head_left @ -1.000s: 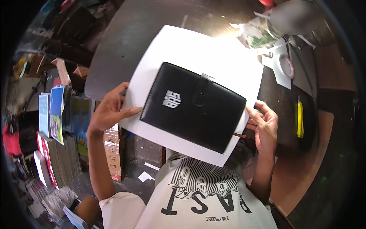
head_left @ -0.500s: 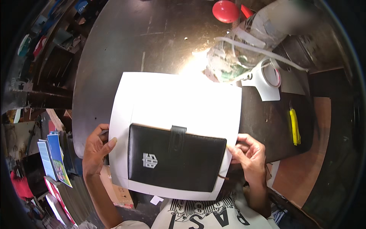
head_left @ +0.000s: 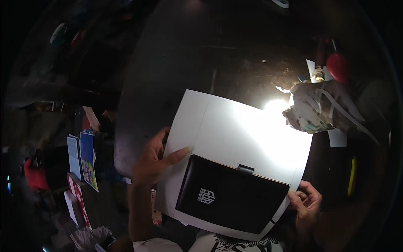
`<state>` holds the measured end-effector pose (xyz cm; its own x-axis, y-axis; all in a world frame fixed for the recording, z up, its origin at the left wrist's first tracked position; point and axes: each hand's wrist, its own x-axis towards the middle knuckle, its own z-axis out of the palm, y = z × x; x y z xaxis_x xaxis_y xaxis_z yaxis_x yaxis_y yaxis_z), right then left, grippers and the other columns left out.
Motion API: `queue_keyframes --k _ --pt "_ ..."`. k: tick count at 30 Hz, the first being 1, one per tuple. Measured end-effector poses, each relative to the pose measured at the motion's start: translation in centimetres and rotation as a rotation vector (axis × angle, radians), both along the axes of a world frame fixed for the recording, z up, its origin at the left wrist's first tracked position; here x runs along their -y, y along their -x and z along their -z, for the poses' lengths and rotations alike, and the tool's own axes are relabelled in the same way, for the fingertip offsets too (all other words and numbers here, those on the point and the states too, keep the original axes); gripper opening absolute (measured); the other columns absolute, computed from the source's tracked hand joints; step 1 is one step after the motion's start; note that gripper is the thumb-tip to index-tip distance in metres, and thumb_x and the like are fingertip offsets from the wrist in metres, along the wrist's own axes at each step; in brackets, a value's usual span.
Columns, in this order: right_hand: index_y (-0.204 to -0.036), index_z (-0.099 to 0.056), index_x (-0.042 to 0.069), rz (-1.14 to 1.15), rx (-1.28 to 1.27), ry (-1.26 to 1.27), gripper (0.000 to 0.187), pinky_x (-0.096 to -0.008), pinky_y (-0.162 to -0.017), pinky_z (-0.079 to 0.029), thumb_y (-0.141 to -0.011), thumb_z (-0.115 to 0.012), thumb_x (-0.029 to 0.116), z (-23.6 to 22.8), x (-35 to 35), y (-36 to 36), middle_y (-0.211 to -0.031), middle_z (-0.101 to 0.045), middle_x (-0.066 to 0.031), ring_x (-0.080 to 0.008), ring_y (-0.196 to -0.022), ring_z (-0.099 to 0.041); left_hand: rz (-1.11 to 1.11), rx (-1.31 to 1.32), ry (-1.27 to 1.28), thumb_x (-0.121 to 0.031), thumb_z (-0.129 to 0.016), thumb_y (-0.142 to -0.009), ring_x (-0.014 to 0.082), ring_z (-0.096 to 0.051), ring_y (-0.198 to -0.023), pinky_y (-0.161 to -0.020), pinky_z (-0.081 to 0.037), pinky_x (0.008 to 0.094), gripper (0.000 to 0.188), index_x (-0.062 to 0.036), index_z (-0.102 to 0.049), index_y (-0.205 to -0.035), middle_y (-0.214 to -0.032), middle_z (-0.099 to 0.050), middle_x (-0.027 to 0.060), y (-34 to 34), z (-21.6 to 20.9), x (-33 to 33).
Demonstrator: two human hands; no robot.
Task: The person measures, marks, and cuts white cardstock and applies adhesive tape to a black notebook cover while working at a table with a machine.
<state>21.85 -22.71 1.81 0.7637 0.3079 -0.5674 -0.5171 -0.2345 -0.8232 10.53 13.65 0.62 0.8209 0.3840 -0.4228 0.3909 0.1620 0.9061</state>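
Observation:
A large white sheet of stiff paper or card [head_left: 220, 122] lies tilted in front of me, with faint lines near its left and right sides. On its near half rests a black notebook [head_left: 235, 191] with a leather-like cover, a strap tab at its far edge and a pale printed mark. My left hand [head_left: 157, 161] is closed on the sheet's left edge, thumb on top and fingers hidden beneath. At the right edge, my right hand [head_left: 306, 201] pinches the sheet beside the notebook's corner; its thumb touches or nearly touches the cover.
A lit lamp in a crumpled wrapping [head_left: 312, 105] glares over the sheet's far right. Behind it is a red rounded object [head_left: 337, 67]. A yellow cutter-like tool [head_left: 351, 176] lies right on the dark table [head_left: 138, 122]. Upright calendars [head_left: 89, 155] stand at left.
The sheet and notebook have turned clockwise in view. My left thumb reaches farther onto the sheet. The whole view has shifted and darkened, with the lamp and red object farther right and lower.

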Motion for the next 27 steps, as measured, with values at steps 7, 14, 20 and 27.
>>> queue_keyframes --k 7,14,20,27 --pt "-0.109 -0.063 -0.007 -0.004 0.003 0.037 0.019 -0.0218 -0.065 -0.055 -0.091 -0.067 -0.003 -0.4 -0.4 0.0 -0.088 -0.073 -0.0103 -0.0084 -0.077 -0.067 0.018 -0.011 -0.028 -0.014 -0.075 -0.091 0.0161 -0.071 -0.098 -0.086 -0.056 0.029 0.052 0.004 -0.051 -0.133 -0.112 -0.071 0.0156 0.0 0.0 0.0" --pt "-0.113 -0.064 -0.005 -0.068 0.001 0.012 0.021 -0.0188 -0.061 -0.049 -0.093 -0.069 -0.001 0.0 0.0 -0.7 -0.089 -0.072 -0.0074 -0.006 -0.072 -0.064 -0.078 -0.005 0.008 -0.011 -0.069 -0.092 0.0177 -0.067 -0.104 -0.095 -0.051 0.0314 0.046 0.0021 -0.054 -0.134 -0.115 -0.069 0.0131 0.4 0.7 0.6" --pt "-0.114 -0.063 -0.006 -0.048 0.029 -0.068 0.022 -0.02 -0.07 -0.057 -0.095 -0.068 0.001 1.6 -0.2 -0.2 -0.091 -0.074 -0.0112 -0.0091 -0.08 -0.07 -0.065 -0.015 -0.232 -0.018 -0.074 -0.088 0.0196 -0.068 -0.103 -0.097 -0.05 0.0342 0.054 0.0034 -0.054 -0.134 -0.115 -0.069 0.0134 0.3 2.5 0.6" --pt "-0.116 -0.063 -0.006 -0.075 0.055 -0.151 0.024 -0.0216 -0.067 -0.058 -0.095 -0.069 0.005 1.4 -1.5 -1.3 -0.089 -0.074 -0.011 -0.0093 -0.077 -0.07 -0.033 -0.052 -0.107 -0.018 -0.074 -0.089 0.0193 -0.07 -0.095 -0.089 -0.054 0.029 0.051 0.0029 -0.057 -0.132 -0.111 -0.072 0.0163 0.1 1.5 -1.8"
